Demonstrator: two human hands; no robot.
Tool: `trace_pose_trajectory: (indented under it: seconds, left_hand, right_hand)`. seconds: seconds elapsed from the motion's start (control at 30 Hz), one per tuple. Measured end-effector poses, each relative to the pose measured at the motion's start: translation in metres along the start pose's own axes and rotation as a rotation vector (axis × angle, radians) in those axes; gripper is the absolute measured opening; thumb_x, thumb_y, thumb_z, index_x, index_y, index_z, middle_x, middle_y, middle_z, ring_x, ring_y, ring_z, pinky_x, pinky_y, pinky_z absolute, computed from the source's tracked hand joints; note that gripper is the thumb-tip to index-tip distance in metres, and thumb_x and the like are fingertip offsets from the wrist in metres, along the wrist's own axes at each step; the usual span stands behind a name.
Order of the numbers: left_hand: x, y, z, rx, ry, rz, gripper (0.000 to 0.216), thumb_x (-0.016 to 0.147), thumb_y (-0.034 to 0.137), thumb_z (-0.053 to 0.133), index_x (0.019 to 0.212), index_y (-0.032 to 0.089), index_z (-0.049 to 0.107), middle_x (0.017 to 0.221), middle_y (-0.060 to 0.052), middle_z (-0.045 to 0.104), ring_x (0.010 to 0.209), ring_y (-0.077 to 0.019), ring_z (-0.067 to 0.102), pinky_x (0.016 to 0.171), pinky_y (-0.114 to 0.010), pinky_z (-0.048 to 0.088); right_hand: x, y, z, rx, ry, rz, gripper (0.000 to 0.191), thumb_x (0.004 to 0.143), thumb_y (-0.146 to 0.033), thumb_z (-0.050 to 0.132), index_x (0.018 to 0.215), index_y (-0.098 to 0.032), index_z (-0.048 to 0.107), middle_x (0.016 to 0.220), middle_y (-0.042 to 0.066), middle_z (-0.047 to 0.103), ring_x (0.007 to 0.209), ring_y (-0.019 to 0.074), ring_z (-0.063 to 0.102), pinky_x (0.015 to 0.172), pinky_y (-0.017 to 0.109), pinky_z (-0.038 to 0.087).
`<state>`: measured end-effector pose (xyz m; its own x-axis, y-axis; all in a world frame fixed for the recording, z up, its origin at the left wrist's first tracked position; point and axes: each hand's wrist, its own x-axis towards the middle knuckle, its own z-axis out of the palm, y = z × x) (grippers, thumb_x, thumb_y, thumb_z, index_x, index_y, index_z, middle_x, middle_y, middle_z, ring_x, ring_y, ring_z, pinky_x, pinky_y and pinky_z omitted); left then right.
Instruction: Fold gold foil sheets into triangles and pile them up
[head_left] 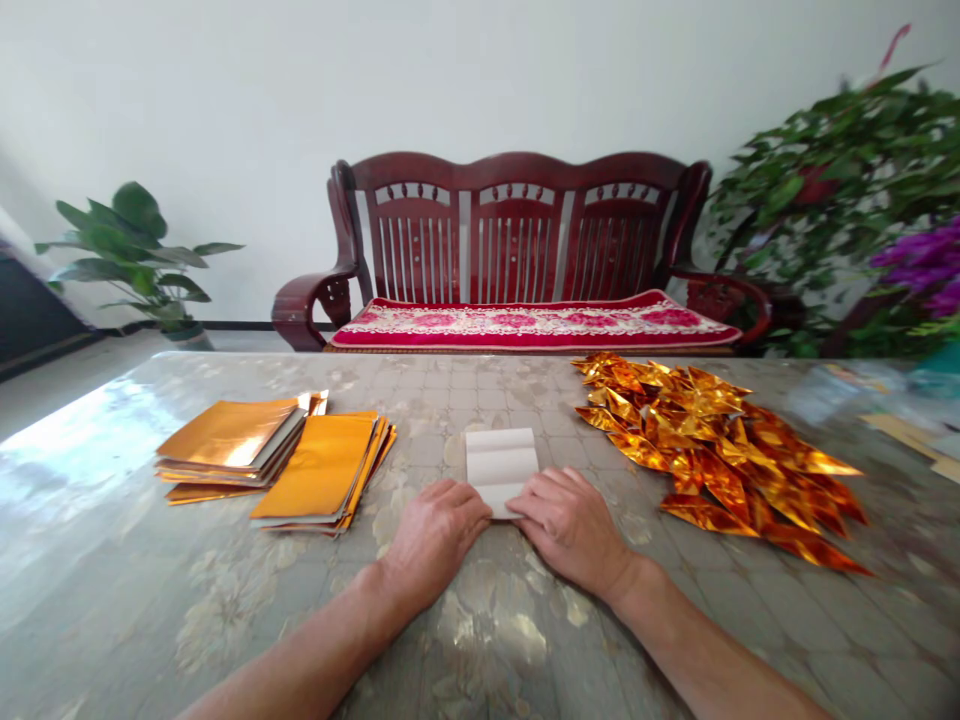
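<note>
A sheet of paper [502, 456], pale side up and marked by crosswise creases, lies on the table in front of me. My left hand [444, 518] grips its near left corner, fingers curled together. At the near right corner my right hand [564, 522] pinches the same sheet between thumb and fingers. The near edge looks folded over, partly covered by my fingertips. Left of my hands are two stacks of gold foil paper, a farther stack [229, 436] and a nearer stack [315, 468]. A heap of folded gold foil pieces [697, 440] with pointed ends lies to the right.
The table [247, 610] has a glossy, flower-patterned cover. Clear plastic wrapping [844, 390] lies at its right edge. Beyond the table stands a dark red wooden bench [517, 235] with a patterned red cushion [525, 322]. Potted plants [139, 250] flank it.
</note>
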<state>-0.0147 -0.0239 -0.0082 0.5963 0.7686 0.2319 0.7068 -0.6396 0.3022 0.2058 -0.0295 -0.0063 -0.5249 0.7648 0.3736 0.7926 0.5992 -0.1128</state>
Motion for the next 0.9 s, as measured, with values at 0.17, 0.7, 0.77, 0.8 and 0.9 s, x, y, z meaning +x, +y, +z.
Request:
trace_pose_trajectory:
  seconds: [0.17, 0.7, 0.77, 0.8, 0.9]
  left_hand:
    - [0.006, -0.004, -0.002, -0.091, 0.040, -0.110, 0.018, 0.095, 0.026, 0.057, 0.084, 0.023, 0.071, 0.087, -0.001, 0.068, 0.087, -0.0172, 0.061, 0.078, -0.028, 0.043]
    - [0.015, -0.003, -0.006, -0.102, 0.013, -0.365, 0.014, 0.085, 0.030, 0.065, 0.075, 0.021, 0.065, 0.083, -0.001, 0.066, 0.086, -0.0189, 0.061, 0.075, -0.028, 0.041]
    - [0.015, -0.002, -0.007, -0.070, 0.015, -0.353, 0.014, 0.086, 0.030, 0.064, 0.075, 0.021, 0.064, 0.083, -0.001, 0.065, 0.085, -0.0193, 0.061, 0.074, -0.029, 0.041]
    - [0.016, -0.001, -0.007, -0.058, 0.016, -0.348, 0.015, 0.086, 0.030, 0.063, 0.075, 0.021, 0.064, 0.082, -0.002, 0.065, 0.085, -0.0195, 0.061, 0.073, -0.029, 0.041]
    - [0.016, 0.001, -0.007, -0.029, 0.011, -0.336, 0.015, 0.087, 0.030, 0.063, 0.075, 0.021, 0.064, 0.082, -0.003, 0.065, 0.084, -0.0204, 0.061, 0.073, -0.029, 0.041]
  right_hand:
    - [0.004, 0.011, 0.001, 0.265, -0.076, 0.171, 0.013, 0.093, -0.027, 0.064, 0.091, -0.028, 0.077, 0.086, -0.001, 0.072, 0.084, 0.0166, 0.058, 0.076, 0.029, 0.039]
    - [0.005, 0.013, -0.001, 0.236, -0.155, 0.388, 0.014, 0.086, -0.031, 0.068, 0.074, -0.024, 0.070, 0.079, -0.001, 0.071, 0.079, 0.0173, 0.058, 0.068, 0.028, 0.035]
    - [0.005, 0.012, -0.001, 0.212, -0.149, 0.374, 0.014, 0.087, -0.031, 0.066, 0.075, -0.024, 0.069, 0.079, -0.001, 0.071, 0.078, 0.0173, 0.058, 0.068, 0.028, 0.034]
    - [0.006, 0.012, -0.002, 0.202, -0.147, 0.369, 0.014, 0.087, -0.031, 0.066, 0.075, -0.024, 0.069, 0.079, -0.001, 0.071, 0.078, 0.0173, 0.058, 0.067, 0.028, 0.034]
    - [0.006, 0.010, -0.002, 0.174, -0.146, 0.370, 0.014, 0.087, -0.031, 0.067, 0.075, -0.024, 0.068, 0.078, -0.001, 0.070, 0.078, 0.0174, 0.058, 0.066, 0.029, 0.033]
